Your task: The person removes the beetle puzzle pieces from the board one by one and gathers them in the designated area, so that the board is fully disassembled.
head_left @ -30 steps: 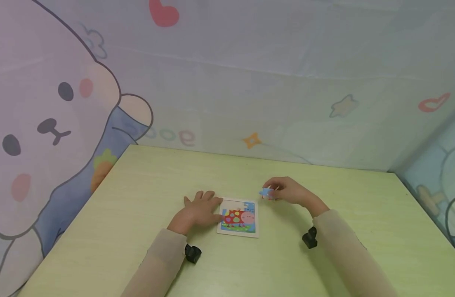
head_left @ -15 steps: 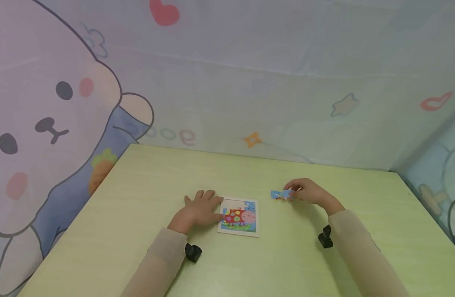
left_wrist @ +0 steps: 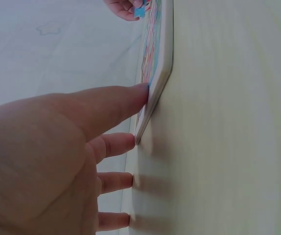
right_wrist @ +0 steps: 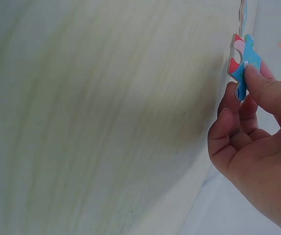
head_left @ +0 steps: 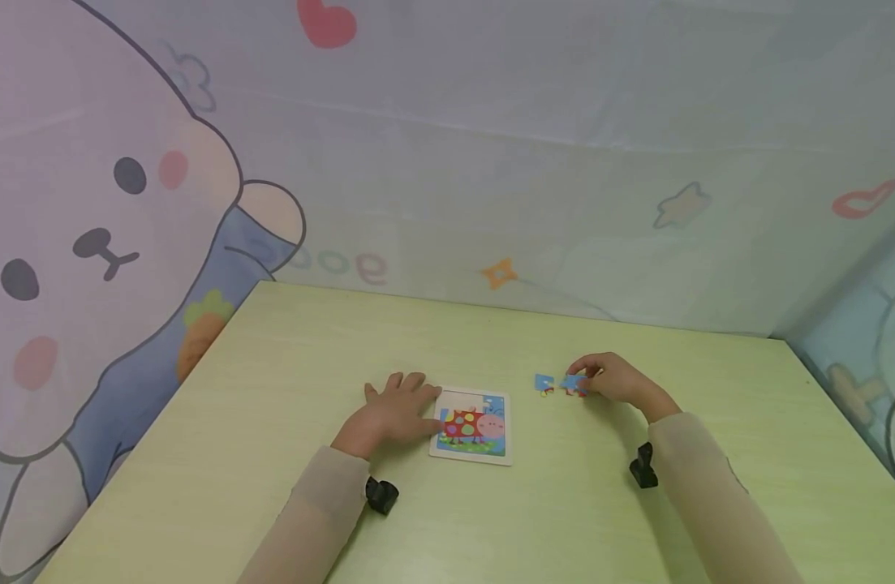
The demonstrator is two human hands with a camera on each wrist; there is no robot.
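A small square jigsaw puzzle point(head_left: 467, 448) with a pale frame shows a red spotted ladybug with a pink face; its upper left part is bare. My left hand point(head_left: 398, 410) lies spread at its left edge, with thumb and forefinger touching the frame, as the left wrist view point(left_wrist: 57, 122) also shows. To the right of the puzzle, my right hand point(head_left: 613, 379) pinches a blue puzzle piece point(right_wrist: 248, 61) with red and pink parts between thumb and fingers. Just left of that hand, another blue puzzle piece point(head_left: 544, 381) lies on the table, apart from the held one.
The light wooden table point(head_left: 330, 332) reaches back to a printed cloth backdrop point(head_left: 447, 162) with a large cartoon bear on the left. A black wrist camera point(head_left: 380, 495) sits on the left wrist and another black camera point(head_left: 643, 466) on the right.
My right hand has moved right, away from the puzzle, with the piece. The two blue pieces looked close together half a second ago; now a gap shows between them. My left hand stays put.
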